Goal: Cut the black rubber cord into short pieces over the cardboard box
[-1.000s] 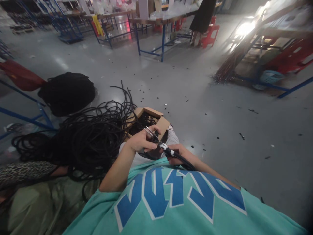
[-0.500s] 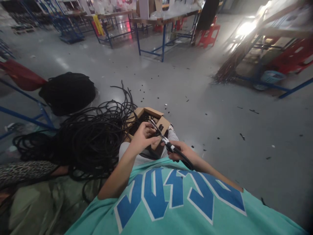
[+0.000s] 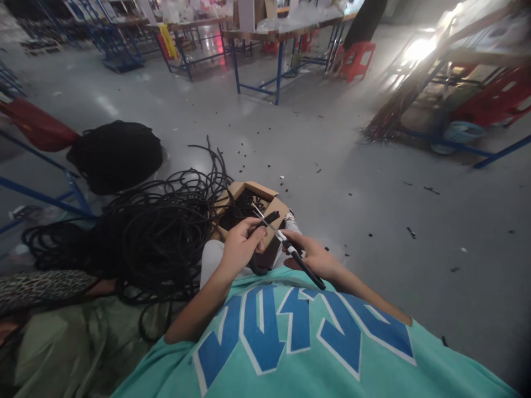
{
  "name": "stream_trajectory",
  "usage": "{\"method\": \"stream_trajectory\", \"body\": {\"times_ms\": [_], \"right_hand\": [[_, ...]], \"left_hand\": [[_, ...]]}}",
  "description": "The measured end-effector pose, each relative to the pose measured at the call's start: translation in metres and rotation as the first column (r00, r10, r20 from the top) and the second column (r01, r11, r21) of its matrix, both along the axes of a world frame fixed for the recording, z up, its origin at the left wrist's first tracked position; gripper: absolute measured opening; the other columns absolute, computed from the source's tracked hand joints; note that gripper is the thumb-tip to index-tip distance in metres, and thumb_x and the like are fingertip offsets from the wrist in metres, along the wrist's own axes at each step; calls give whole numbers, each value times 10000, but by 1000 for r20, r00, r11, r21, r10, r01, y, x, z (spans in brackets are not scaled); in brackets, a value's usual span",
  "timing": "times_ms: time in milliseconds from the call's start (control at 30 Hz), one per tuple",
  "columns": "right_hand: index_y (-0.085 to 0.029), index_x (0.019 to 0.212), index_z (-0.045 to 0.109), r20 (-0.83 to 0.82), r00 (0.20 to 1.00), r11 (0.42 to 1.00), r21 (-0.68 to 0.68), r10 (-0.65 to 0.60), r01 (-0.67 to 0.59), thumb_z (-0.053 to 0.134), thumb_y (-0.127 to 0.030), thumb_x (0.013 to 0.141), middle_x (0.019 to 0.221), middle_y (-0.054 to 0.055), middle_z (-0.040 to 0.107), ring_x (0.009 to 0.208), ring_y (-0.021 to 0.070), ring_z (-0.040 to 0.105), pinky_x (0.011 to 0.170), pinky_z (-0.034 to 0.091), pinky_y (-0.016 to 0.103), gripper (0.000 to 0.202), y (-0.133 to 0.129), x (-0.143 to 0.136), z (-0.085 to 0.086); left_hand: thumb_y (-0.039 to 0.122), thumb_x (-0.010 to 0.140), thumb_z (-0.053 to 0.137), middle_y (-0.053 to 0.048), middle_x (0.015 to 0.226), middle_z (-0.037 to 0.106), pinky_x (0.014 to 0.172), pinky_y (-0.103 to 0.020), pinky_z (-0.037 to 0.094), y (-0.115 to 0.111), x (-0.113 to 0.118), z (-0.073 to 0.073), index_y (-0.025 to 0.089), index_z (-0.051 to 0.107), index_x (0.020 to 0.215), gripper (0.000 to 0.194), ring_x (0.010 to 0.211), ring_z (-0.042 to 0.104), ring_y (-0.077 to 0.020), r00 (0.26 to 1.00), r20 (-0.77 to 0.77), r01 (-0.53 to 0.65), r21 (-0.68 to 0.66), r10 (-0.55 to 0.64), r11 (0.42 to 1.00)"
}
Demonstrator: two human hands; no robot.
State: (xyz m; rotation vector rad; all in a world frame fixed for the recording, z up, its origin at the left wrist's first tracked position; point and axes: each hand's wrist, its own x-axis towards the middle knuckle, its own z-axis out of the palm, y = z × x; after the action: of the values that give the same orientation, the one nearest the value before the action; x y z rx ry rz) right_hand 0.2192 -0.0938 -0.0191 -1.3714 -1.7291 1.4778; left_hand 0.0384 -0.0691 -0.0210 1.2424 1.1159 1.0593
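My left hand [image 3: 245,239] is closed, thumb and fingers pinching a length of black tube [image 3: 272,217] whose end sticks out past the fingertips. In my right hand [image 3: 311,255] is a pair of scissors [image 3: 305,268] with long black handles and a white part near the pivot. Its metal blades point up and left, crossing the tube close to my left fingers. Just beyond my hands sits an open cardboard box [image 3: 262,189] with many short black pieces inside. A big tangle of black tubing [image 3: 166,226] lies to the left of the box.
A large black coil [image 3: 116,157] stands behind the tangle, beside a blue metal frame [image 3: 77,193]. Small black scraps lie on the grey floor [image 3: 373,193]. Farther back are a worktable [image 3: 277,66] and a red stool [image 3: 357,61]. Another person's patterned clothing [image 3: 41,290] shows at left.
The black tube now extends beyond my left fingertips, and my left fingers have closed around it. The scissors have shifted slightly, with their blades now across the tube.
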Motion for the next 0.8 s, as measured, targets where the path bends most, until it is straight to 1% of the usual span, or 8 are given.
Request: {"method": "stream_trajectory", "body": {"times_ms": [133, 233, 367, 500, 567, 667, 800], "right_hand": [[-156, 1231, 493, 52, 999, 997, 70, 8, -12, 597, -192, 596, 1154, 108, 584, 1017, 293, 539, 904, 394, 445, 645, 2, -1, 0], [-171, 1218, 492, 121, 992, 988, 141, 37, -55, 594, -194, 605, 1121, 97, 591, 1042, 286, 523, 910, 385, 446, 622, 5, -1, 0], [-187, 1229, 479, 150, 986, 973, 203, 77, -107, 586, -208, 625, 1078, 93, 591, 1047, 280, 513, 893, 392, 434, 614, 7, -1, -2], [-181, 1247, 452, 137, 988, 972, 212, 70, -99, 582, -217, 630, 1097, 102, 579, 1054, 283, 506, 892, 391, 437, 632, 6, -1, -5], [-168, 1238, 459, 132, 989, 975, 203, 69, -95, 580, -215, 632, 1095, 109, 576, 1055, 281, 504, 892, 394, 432, 620, 6, -2, -5], [-160, 1229, 476, 127, 989, 979, 179, 74, -96, 576, -204, 632, 1067, 107, 584, 1036, 278, 516, 887, 400, 427, 607, 5, -3, -2], [-175, 1225, 490, 107, 991, 982, 159, 85, -102, 586, -206, 632, 1047, 93, 597, 1008, 275, 534, 873, 412, 421, 602, 5, -3, 3]], "left_hand": [[328, 734, 602, 33, 496, 533, 399, -170, 324, 1, 0, 0, 138, 567, 712, 195, 363, 422, -45, 998, 26, 52, 7, -52, 999], [324, 731, 603, 52, 453, 485, 379, -165, 284, 2, -1, -3, 142, 555, 707, 189, 343, 388, -39, 997, 43, 65, 6, -65, 998], [355, 705, 627, 45, 513, 520, 355, -159, 266, 3, 1, -3, 141, 521, 704, 239, 335, 396, -30, 995, 87, 51, -47, -46, 998], [381, 676, 656, 58, 541, 544, 334, -153, 270, 2, 4, 2, 160, 475, 781, 305, 317, 410, -34, 976, 216, 51, -89, -30, 995], [385, 663, 671, 60, 542, 549, 332, -153, 281, 2, 4, 4, 164, 458, 790, 332, 316, 418, -38, 965, 258, 63, -97, -36, 993], [400, 653, 681, 51, 550, 557, 327, -153, 286, 2, 4, 6, 157, 451, 758, 351, 319, 426, -37, 960, 273, 91, -91, -63, 992], [392, 659, 683, 47, 556, 567, 330, -153, 289, 1, 1, 5, 156, 452, 756, 344, 318, 430, -37, 957, 277, 108, -71, -84, 992]]}}
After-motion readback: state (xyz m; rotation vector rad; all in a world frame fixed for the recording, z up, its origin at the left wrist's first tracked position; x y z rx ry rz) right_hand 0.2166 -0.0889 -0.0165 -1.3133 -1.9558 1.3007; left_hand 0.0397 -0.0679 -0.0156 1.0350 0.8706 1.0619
